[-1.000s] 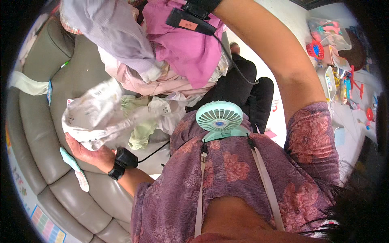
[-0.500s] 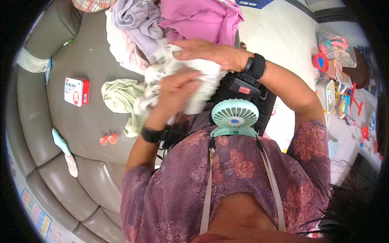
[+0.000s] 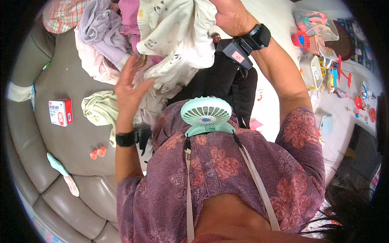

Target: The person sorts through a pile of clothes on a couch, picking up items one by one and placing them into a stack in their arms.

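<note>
Currently between both hands — white printed cloth (image 3: 178,40), raised beside the black-clad legs (image 3: 216,83) and overlapping the magenta garment (image 3: 129,18) from this viewpoint. Left of the right hand (image 3: 231,16), right edge meeting that hand; ahead and to the right of the left hand (image 3: 131,87), lower left border just beside those spread fingers. Longest run of bunched fabric roughly away from the body, toward the top edge of the view — true outline lost in the folds. Nearer of the 2: the right hand, fingertips out of sight past the cloth and the top edge; cannot tell how far closed, or on how much fabric. Left hand with thumb and fingers well apart, nothing visibly clamped; contact with the cloth hard to judge. Farther ahead on the grey sofa (image 3: 81,162), lavender garment (image 3: 101,34), pale pink garment (image 3: 95,65) and plaid cloth (image 3: 67,16), side by side. Just left of the left hand, pale green cloth (image 3: 101,107); farther left, white-and-red box (image 3: 60,112) and 2 orange cup-shaped pieces (image 3: 101,151).
</note>
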`<state>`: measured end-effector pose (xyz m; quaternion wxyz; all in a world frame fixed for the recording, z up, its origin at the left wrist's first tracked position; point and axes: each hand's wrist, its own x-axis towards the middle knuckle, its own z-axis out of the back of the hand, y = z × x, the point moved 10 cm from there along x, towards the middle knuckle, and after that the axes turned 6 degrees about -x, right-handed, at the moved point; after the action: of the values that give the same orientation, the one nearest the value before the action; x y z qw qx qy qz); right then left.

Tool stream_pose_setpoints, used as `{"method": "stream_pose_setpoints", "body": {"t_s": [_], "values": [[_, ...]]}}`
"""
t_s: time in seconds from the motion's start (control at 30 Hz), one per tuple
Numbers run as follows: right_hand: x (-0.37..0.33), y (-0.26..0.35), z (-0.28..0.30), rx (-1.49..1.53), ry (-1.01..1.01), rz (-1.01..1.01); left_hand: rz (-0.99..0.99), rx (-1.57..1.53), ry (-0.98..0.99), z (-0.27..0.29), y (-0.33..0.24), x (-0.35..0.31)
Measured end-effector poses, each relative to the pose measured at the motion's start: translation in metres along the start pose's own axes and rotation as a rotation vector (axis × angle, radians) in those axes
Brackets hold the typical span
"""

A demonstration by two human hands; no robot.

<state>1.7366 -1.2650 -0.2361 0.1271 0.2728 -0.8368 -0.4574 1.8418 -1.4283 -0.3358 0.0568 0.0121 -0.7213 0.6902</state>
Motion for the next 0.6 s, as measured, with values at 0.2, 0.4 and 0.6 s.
{"method": "stream_pose_setpoints", "body": {"t_s": [0.2,0.4,0.6], "values": [[-0.018,0.021,-0.006,-0.087,0.014,0.129,0.514,0.185,0.644,-0.099,0.070,-0.067],[-0.043,-0.057,0.096,-0.929,-0.086,-0.110,0.491,0.073,0.809,-0.099,0.088,-0.089],[-0.055,-0.088,0.078,-1.178,-0.005,-0.271,0.562,0.243,0.646,-0.056,0.088,-0.075]]}}
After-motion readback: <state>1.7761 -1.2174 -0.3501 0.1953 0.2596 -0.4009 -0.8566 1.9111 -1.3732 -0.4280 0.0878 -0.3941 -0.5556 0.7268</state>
